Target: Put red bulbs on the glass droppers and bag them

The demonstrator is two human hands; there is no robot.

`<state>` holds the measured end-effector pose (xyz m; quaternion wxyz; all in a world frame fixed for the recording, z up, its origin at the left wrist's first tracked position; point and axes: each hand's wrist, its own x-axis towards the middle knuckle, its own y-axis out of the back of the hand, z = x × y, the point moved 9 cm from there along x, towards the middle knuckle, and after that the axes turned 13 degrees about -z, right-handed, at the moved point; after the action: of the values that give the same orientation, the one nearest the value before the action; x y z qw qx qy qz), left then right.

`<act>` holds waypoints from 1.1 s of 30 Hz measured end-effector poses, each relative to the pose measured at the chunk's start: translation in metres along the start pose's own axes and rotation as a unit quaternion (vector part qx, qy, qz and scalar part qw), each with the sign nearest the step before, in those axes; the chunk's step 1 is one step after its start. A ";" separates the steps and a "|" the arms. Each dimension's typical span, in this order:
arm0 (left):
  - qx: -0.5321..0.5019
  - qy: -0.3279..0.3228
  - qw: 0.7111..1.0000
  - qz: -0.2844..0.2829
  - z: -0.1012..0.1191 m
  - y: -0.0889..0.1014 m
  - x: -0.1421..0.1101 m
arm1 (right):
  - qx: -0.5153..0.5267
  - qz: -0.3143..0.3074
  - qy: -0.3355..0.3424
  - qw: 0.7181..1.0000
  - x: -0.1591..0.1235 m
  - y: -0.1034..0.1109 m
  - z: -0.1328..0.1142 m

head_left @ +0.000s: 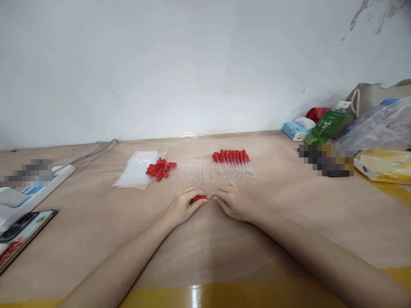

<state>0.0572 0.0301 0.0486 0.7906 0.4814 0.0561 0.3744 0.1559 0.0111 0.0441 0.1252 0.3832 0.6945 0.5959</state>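
Between finger and thumb, my left hand (184, 205) grips a red rubber bulb (199, 197). My right hand (231, 202) pinches a thin clear glass tube (209, 196), whose end meets the bulb's mouth; most of the tube is hidden by the fingers. Beyond my hands lies a row of loose clear tubes (189, 174). A heap of red bulbs (159, 168) rests left of them, partly on a stack of clear plastic bags (136, 169). To the right, several droppers with red bulbs fitted (231, 160) lie side by side.
At the left are a white power strip (61, 174) with a grey cable and a phone (27, 226). On the right sit a tissue pack (297, 129), a green bottle (329, 124), plastic bags (379, 128) and a yellow packet (385, 164). A wall closes off the back.
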 end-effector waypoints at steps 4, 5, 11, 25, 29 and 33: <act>0.029 0.062 0.994 0.087 -0.020 0.016 -0.007 | 0.035 0.006 -0.028 0.999 -0.005 0.004 0.008; 0.037 0.088 0.990 0.108 -0.027 0.019 -0.011 | 0.042 0.030 -0.054 0.997 -0.007 0.010 0.015; 0.039 0.146 0.985 0.081 -0.051 0.016 -0.015 | 0.187 0.057 -0.311 0.930 -0.009 0.026 0.088; 0.059 0.131 0.989 0.045 -0.041 0.013 -0.013 | -0.024 0.005 -0.443 0.896 0.055 0.008 0.104; 0.061 0.120 0.990 0.044 -0.037 0.014 -0.011 | -0.048 -0.015 -0.436 0.899 0.053 0.009 0.099; 0.061 0.127 0.989 0.044 -0.039 0.014 -0.012 | -0.060 -0.050 -0.443 0.893 0.054 0.007 0.095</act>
<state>0.0238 0.0539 0.0362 0.7292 0.4792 0.1572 0.4624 0.1818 0.1176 0.0416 0.4722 0.5641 0.5479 0.3983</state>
